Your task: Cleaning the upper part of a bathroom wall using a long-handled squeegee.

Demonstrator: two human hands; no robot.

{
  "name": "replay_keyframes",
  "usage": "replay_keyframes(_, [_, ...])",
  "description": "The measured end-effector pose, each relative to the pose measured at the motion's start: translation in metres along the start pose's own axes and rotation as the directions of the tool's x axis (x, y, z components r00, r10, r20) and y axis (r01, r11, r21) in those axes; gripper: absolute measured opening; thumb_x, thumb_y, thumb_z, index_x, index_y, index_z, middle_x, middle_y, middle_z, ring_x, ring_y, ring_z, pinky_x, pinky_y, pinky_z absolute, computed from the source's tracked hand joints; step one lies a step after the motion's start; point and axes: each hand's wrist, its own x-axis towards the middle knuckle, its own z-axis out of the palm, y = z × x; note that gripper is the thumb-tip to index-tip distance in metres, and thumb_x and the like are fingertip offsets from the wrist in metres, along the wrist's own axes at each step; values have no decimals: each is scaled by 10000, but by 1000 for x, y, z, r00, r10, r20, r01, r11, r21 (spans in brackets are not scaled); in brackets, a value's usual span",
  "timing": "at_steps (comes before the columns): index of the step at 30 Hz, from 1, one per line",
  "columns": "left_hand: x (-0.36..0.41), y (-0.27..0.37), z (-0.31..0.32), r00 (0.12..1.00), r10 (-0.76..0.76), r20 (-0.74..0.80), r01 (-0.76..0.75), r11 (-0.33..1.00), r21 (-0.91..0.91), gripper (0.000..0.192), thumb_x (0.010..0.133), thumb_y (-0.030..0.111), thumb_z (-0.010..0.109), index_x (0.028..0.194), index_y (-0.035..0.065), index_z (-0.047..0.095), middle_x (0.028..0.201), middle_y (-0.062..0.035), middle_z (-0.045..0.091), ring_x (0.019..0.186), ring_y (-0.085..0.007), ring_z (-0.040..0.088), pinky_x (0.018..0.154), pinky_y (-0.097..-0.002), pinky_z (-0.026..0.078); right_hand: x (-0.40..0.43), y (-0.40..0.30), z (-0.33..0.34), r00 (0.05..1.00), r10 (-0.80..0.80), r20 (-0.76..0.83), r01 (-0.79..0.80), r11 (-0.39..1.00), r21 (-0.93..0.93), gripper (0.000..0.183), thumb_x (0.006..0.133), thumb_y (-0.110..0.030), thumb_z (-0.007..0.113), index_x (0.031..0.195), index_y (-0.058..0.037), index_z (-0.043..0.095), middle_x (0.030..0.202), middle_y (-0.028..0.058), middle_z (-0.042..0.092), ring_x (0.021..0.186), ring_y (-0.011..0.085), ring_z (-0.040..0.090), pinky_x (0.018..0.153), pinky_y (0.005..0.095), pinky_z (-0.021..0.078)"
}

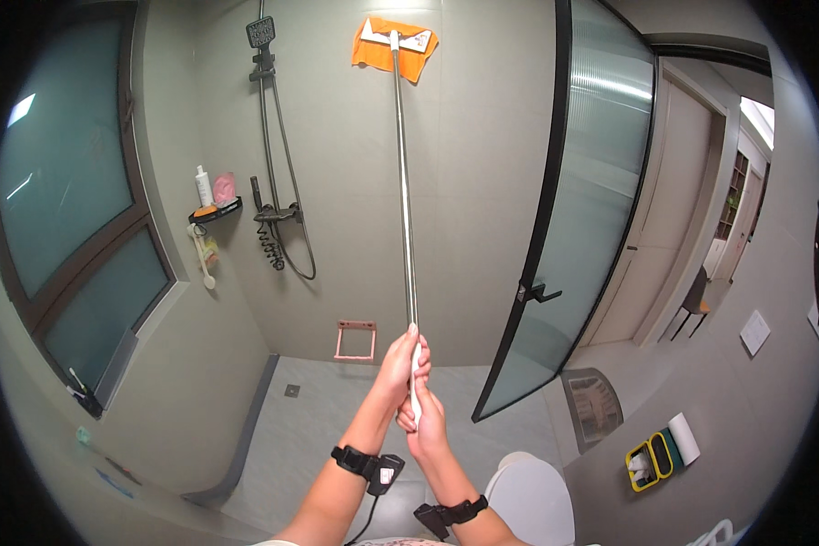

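Note:
Both my hands grip the long metal pole [405, 205] of a flat mop. My left hand [403, 362] is closed round the upper part of its white handle [415, 403], and my right hand [424, 418] holds the handle just below. The pole runs up and away from me to a white flat mop head [375, 34], which lies over an orange cloth [407, 66] high on the grey tiled wall. The cloth's edges stick out around the head. Black straps with small boxes sit on both wrists.
A black hand shower set [278, 213] and a corner shelf [216, 210] with bottles are at left. A framed glass door [587, 170] stands ajar at right. A white toilet lid [532, 501] is low right, near a wall-mounted yellow-edged tissue holder [643, 480].

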Motion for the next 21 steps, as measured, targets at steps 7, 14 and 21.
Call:
replay_keyframes(7, [20, -22, -20, 997, -58, -51, 58, 998, -4, 412, 959, 490, 401, 824, 103, 441, 541, 9, 387, 401, -81, 333, 397, -230, 312, 36, 25, -52, 965, 188, 182, -216, 965, 148, 270, 968, -361, 433, 921, -96, 459, 538, -4, 384, 389, 86, 326, 389, 217, 260])
replay_keyframes(14, [37, -14, -54, 993, -99, -59, 95, 994, -58, 497, 952, 555, 343, 763, 104, 434, 509, 12, 351, 366, -76, 286, 359, -216, 256, 75, 64, -60, 902, 292, 318, -393, 860, 325, 300, 938, -343, 498, 780, -90, 474, 500, -1, 393, 372, 99, 325, 393, 214, 257])
replay_keyframes(21, [88, 23, -104, 998, -53, -37, 52, 998, -33, 496, 943, 557, 372, 754, 104, 439, 505, 13, 351, 368, -68, 280, 352, -209, 241, 158, 100, -40, 894, 259, 365, -386, 859, 336, 288, 912, -347, 534, 831, -73, 497, 516, 25, 430, 378, 123, 360, 388, 229, 282])
